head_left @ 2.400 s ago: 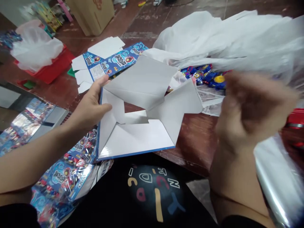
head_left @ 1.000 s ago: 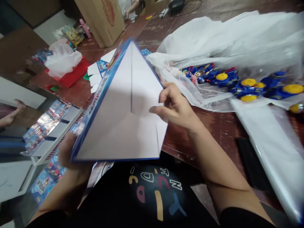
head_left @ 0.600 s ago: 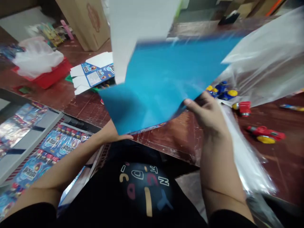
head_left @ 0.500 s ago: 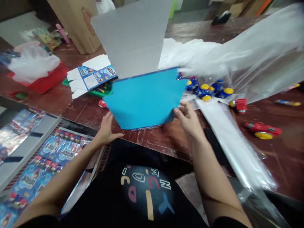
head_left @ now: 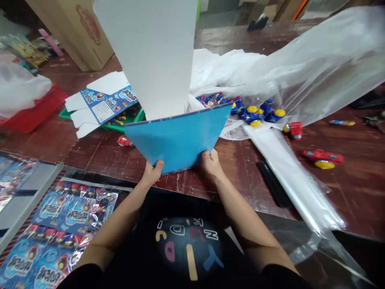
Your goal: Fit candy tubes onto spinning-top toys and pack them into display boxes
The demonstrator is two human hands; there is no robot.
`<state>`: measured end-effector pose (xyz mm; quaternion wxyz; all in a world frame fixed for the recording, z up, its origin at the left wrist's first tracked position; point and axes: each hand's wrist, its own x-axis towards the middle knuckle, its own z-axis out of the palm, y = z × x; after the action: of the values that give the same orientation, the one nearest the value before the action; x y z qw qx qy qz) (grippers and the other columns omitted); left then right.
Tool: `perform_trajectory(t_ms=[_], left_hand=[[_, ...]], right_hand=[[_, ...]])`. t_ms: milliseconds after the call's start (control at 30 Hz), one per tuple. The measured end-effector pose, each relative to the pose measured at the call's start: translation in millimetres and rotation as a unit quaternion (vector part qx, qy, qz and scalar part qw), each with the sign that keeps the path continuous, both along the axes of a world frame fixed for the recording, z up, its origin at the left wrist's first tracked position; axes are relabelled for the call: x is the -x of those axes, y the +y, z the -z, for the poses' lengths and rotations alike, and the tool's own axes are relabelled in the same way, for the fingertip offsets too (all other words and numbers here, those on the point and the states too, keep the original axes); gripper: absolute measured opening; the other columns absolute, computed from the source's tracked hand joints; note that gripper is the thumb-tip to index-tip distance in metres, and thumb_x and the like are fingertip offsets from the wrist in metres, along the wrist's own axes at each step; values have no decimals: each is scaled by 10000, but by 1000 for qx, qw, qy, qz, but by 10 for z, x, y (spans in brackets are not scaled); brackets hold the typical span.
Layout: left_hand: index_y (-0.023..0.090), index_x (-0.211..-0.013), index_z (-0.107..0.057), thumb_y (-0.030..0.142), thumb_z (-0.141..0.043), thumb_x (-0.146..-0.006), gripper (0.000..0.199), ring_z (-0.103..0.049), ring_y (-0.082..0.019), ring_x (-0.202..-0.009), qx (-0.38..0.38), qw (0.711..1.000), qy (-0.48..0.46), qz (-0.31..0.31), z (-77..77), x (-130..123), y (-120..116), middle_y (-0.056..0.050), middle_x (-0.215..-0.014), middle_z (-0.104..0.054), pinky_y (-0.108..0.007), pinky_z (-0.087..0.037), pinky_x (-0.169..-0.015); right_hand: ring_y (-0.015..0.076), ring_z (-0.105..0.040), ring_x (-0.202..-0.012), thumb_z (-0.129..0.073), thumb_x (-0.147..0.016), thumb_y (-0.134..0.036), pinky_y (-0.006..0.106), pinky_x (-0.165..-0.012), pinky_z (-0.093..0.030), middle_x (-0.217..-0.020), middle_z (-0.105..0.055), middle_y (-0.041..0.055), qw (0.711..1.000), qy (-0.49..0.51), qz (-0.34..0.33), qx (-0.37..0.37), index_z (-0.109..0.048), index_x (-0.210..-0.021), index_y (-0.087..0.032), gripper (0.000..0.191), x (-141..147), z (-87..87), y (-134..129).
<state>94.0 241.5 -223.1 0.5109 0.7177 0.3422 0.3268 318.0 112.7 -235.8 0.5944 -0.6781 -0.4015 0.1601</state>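
The blue box (head_left: pixel 177 138) stands between both hands, its white flap (head_left: pixel 156 60) rising above them. The left grip (head_left: pixel 155 168) and right grip (head_left: pixel 209 158) are closed around its lower corners, thumbs on the near face. Beyond the grips, blue toys (head_left: pixel 255 114) lie on the counter (head_left: pixel 237 168).
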Motion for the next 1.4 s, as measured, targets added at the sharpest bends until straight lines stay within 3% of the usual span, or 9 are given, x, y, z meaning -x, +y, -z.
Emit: perform_trajectory(t_ms=[100,300,367,500,667,900,1067,1233,1400], left_hand=[[192,-1463,-592,741,-689,-901,792,-602,-432,-1391,-10,1000,22,19,-164,46,105,-198,-1356,-697,-636,-429,-1254],[419,-1726,70,494,-694,-970,1077,-32,-312,-1709,-222,965,-109,89,-649,-244,571,-18,-1840,66,-565,-133,-1394],[383,-1742,-11,523,-640,-1002,981,-76,-308,-1707,-200,970,-80,117,-654,-387,732,-38,-1842,-22,-546,-142,-1397],[244,-1734,-234,656,-632,-979,948,-350,-414,-1586,-201,979,35,-10,-575,-590,959,-199,-1697,-354,-632,-240,-1341],[218,-1609,-523,734,-592,-959,833,-588,-469,-1264,-282,946,141,-74,-730,-736,1131,-216,-1321,-551,-704,-403,-1181],[196,-990,-814,567,-668,-982,398,-359,-464,-1392,-410,904,93,-80,-859,-780,1122,-182,-1163,-609,-706,-248,-1248],[320,-1165,-797,423,-632,-1045,229,-531,-328,-1238,-377,923,-47,-56,-894,-674,939,-79,-1062,-664,-573,-380,-1208],[366,-1233,-754,439,-506,-1103,289,-577,-269,-1320,-379,914,-134,-52,-1073,-668,697,-21,-1355,-644,-529,-431,-1232],[230,-1219,-762,530,-447,-1110,448,-604,-273,-1332,-344,938,-45,-26,-758,-777,1029,-105,-1386,-689,-488,-459,-1191]], right_hand=[[277,-697,-837,-388,-947,-880,396,-753,-589,-905,-733,106,999,-18,-11,40,-686,-917,-187,755,-126,-96,-12],[290,-738,-846,-509,-962,-774,415,-816,-590,-934,-782,110,992,-52,-36,109,-726,-925,-199,616,-221,-211,22],[330,-767,-942,-525,-970,-738,456,-838,-608,-1135,-801,150,991,-58,-7,119,-691,-1280,-190,652,-193,-218,61],[408,-783,-1064,-566,-997,-641,574,-864,-633,-1426,-708,204,976,-103,33,189,-345,-1685,-225,833,-77,-291,170],[447,-789,-1042,-490,-1057,-595,611,-828,-644,-1306,-769,200,946,-150,60,281,-464,-1639,-195,706,54,-318,225],[325,-774,-1194,-472,-1075,-551,440,-993,-673,-1450,-701,154,956,-193,154,159,-638,-1503,-171,596,219,81,73],[344,-777,-1181,-457,-1070,-542,481,-1029,-667,-1411,-718,191,955,-204,165,138,-640,-1498,-154,606,199,251,4],[358,-730,-1280,-446,-1074,-532,556,-1107,-621,-1443,-694,210,953,-202,207,89,-566,-1560,-141,635,161,321,-34],[372,-719,-1296,-427,-1095,-480,579,-1113,-611,-1445,-685,229,950,-228,188,98,-563,-1561,-121,604,184,306,8]])
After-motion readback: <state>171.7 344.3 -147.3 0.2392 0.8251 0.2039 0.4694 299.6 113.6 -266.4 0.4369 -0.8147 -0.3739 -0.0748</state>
